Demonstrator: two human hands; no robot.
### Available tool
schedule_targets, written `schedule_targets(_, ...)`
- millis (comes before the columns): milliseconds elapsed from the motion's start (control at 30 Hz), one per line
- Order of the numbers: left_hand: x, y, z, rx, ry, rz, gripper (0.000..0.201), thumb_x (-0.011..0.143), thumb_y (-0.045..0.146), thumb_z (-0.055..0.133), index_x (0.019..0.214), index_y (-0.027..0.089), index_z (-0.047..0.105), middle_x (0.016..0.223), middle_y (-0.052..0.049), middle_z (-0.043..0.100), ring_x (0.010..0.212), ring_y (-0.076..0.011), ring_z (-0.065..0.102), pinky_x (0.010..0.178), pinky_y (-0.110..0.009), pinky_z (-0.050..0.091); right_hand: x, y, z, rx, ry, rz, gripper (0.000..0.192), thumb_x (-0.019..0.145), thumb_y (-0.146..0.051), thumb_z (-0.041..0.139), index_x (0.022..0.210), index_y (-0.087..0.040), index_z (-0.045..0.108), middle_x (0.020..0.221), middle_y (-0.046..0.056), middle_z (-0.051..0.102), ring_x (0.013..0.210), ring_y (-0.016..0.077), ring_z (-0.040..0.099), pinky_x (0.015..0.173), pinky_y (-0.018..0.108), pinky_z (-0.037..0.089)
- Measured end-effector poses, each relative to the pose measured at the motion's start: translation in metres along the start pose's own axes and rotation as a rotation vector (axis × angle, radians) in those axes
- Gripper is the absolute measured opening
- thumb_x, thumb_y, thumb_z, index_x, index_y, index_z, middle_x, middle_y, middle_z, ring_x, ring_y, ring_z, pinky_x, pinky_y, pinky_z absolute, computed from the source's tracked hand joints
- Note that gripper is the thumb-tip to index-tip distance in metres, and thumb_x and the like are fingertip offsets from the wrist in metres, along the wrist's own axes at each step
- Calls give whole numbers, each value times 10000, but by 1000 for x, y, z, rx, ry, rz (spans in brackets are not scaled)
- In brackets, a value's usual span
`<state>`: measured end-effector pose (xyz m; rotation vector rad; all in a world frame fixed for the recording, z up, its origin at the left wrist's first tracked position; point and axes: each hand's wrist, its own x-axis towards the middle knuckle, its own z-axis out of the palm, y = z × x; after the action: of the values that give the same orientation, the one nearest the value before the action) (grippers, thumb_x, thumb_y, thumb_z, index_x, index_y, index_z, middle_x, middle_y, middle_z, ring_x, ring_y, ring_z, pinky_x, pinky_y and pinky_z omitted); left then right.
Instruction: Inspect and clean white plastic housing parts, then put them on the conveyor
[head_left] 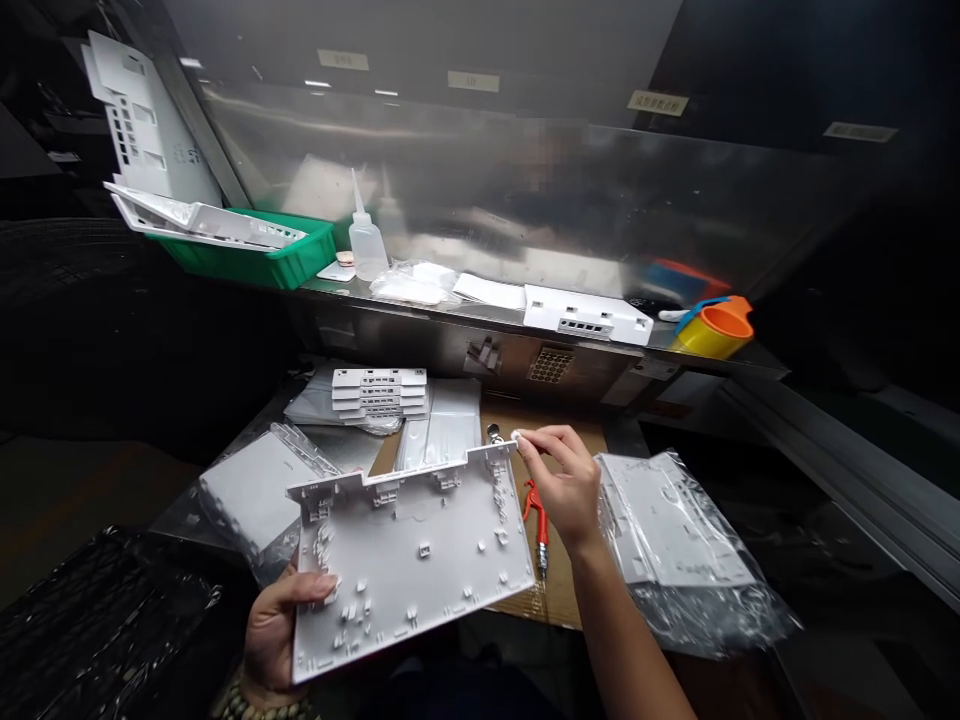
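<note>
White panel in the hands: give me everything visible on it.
The white panel looks like a moulded plastic cover, matte, roughly rectangular, inner side up with small clips, bosses and ribs showing. Tabs and notches line its far edge. It is held tilted above the bench. The left hand grips its near-left corner, thumb on top; the right hand pinches something small and white at its far-right corner.

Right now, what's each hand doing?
Left hand: closed on the lower left corner of the white plastic panel.
Right hand: fingertips pinching a small white piece at the panel's top right corner.
</note>
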<state>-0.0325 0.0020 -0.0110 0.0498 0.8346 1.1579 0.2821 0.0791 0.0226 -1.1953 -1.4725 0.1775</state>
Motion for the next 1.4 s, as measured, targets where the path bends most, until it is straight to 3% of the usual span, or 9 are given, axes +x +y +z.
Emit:
schedule_targets(167,-8,-14,45,156,2,191,957,650,-20,743,1477,409,527,1385,-16,698,1270,-369,637,1043,-502,565,-2,-10,-3,5,74,15,89,938,-194,712,985,-219,783,914,32,688,853,164,667,763,308,559)
schedule_targets(333,0,-41,76,344,-156,238,735,709,31,772,1323,420,662,1628,67,451,1434,-316,487,1099,-380,507,-21,-61,15,169,-107,-127,200,906,-83,713,1051,-211,762,940,44,693,867,165,682,774,303,581)
schedule_targets(467,8,-59,79,477,-255,325,689,763,70,750,1361,395,639,1650,53,418,1503,-270,386,1197,-335,367,-33,-78,28,207,-74,-182,243,888,-42,717,1072,-198,747,945,46,691,850,155,689,760,285,585)
schedule_targets(633,10,-67,76,498,-301,332,719,794,59,702,1407,416,583,1637,64,437,1511,-245,370,1209,-334,339,-36,-74,28,177,-66,-149,237,892,-23,703,1059,-187,746,942,50,688,859,154,687,763,280,577)
schedule_targets(1067,12,-67,66,689,-207,537,644,866,114,643,1424,420,550,1660,59,391,1550,-232,290,1283,-388,188,-44,-66,37,117,-61,-204,238,898,-43,712,1067,-205,755,925,39,702,827,141,693,758,269,575)
schedule_targets(1133,11,-65,64,706,-198,534,645,858,110,635,1421,416,553,1662,56,387,1551,-236,288,1284,-396,185,-47,-54,41,118,-95,-177,196,921,-89,698,1064,-208,760,926,40,706,842,146,696,783,273,574)
schedule_targets(1200,9,-62,61,701,-183,520,672,837,95,633,1419,420,551,1652,59,403,1549,-234,292,1280,-399,196,-52,-25,47,46,-157,-49,134,963,-213,669,1054,-217,767,951,46,710,875,158,696,825,287,571)
schedule_targets(1300,6,-56,53,674,-149,505,703,815,82,634,1417,433,547,1638,71,423,1552,-233,283,1277,-402,201,-67,43,59,-155,-237,237,301,998,-414,565,1024,-199,774,991,79,712,889,189,682,831,318,560)
schedule_targets(1400,4,-50,41,645,-96,492,704,811,85,639,1425,418,547,1655,64,394,1547,-256,291,1281,-420,185,-91,112,72,-257,-311,366,360,947,-445,566,864,-175,789,837,94,704,783,229,657,765,358,537)
